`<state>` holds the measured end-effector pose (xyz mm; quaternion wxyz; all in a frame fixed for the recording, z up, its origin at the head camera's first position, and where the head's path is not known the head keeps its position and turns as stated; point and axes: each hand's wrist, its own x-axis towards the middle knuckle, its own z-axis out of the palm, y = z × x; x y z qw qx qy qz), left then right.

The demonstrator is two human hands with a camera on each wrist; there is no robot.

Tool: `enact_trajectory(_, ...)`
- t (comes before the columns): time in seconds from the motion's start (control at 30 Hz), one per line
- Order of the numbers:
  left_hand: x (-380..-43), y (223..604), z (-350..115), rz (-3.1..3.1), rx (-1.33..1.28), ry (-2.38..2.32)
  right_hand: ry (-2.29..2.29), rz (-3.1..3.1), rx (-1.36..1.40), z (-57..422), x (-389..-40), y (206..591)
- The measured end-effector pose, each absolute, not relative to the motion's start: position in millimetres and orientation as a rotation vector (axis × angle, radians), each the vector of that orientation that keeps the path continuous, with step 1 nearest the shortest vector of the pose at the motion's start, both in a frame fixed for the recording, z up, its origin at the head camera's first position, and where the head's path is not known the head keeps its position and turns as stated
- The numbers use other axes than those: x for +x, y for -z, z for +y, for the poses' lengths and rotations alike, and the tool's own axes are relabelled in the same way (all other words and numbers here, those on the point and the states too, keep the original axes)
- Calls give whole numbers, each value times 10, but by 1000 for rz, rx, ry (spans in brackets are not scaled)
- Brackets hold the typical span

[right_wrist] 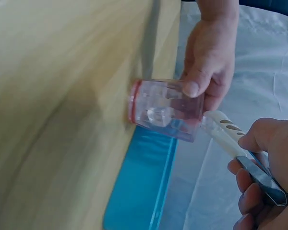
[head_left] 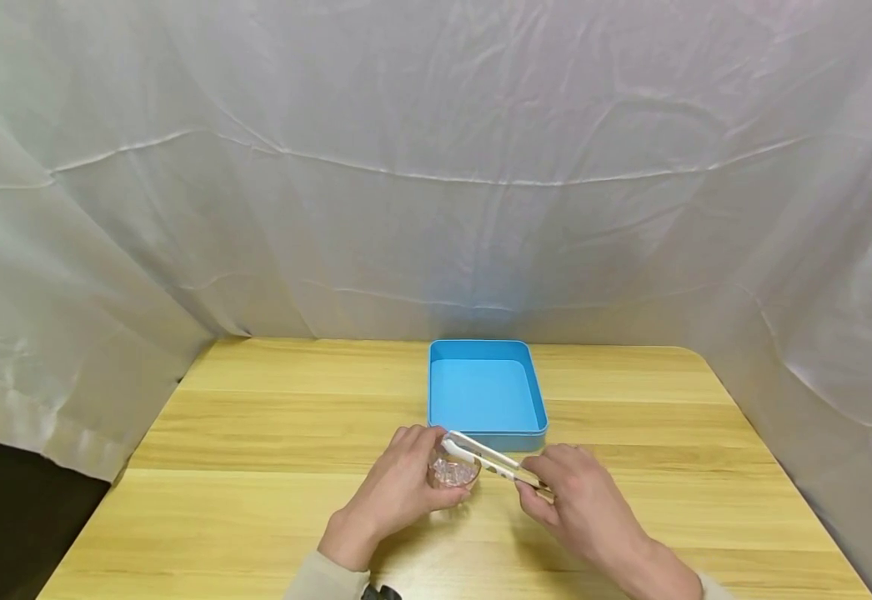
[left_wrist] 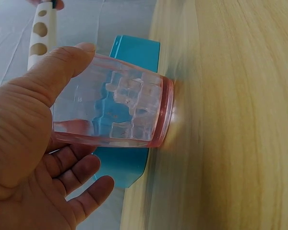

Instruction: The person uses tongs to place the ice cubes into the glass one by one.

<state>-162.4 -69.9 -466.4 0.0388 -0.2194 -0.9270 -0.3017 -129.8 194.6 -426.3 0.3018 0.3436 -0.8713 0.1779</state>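
My left hand (head_left: pixel 398 483) grips a clear pink plastic cup (left_wrist: pixel 86 108), thumb on one side and fingers on the other. Several clear ice-like cubes (left_wrist: pixel 132 98) lie in its lower part. The cup's pink base is close to the tabletop. In my right hand (head_left: pixel 582 500) is a pair of tongs (right_wrist: pixel 225 134) with metal handles and white arms bearing brown spots, pinched between thumb and fingers. The tong tips reach the cup's mouth, and a small clear piece (right_wrist: pixel 210 125) shows at them in the right wrist view.
A shallow blue square tray (head_left: pixel 488 442) sits just beyond the hands on the wood-grain table (head_left: pixel 278 500). Grey cloth curtains (head_left: pixel 406 208) hang behind the table and along both sides. A dark area shows past the left table edge.
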Motion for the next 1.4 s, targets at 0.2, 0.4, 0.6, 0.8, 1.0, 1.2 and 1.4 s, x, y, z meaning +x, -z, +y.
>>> enact_trajectory(0.2,-1630,4665,-686,-2838,-664,957,-456,-2282,896,1982,-1279,4357)
enact_trajectory(0.4,-1632,4668,-684,-2838,-662,956,-441,-2285,897,1998,-1278,4379)
enact_trajectory(0.6,-1625,4668,-688,-2846,-660,960,-425,-2297,897,2008,-1273,4400)
enact_trajectory(0.8,-1616,4665,-686,-2852,-647,974,-436,-2271,908,2008,-1271,4432)
enact_trajectory(1.0,-1617,4669,-687,-2829,-664,956,-428,-2277,905,2002,-1262,4457)
enact_trajectory(1.2,-1630,4674,-686,-2837,-660,953,-426,-2294,885,2000,-1252,4471)
enact_trajectory(1.4,-1637,4673,-686,-2841,-658,956,-415,-2318,865,2006,-1242,4490)
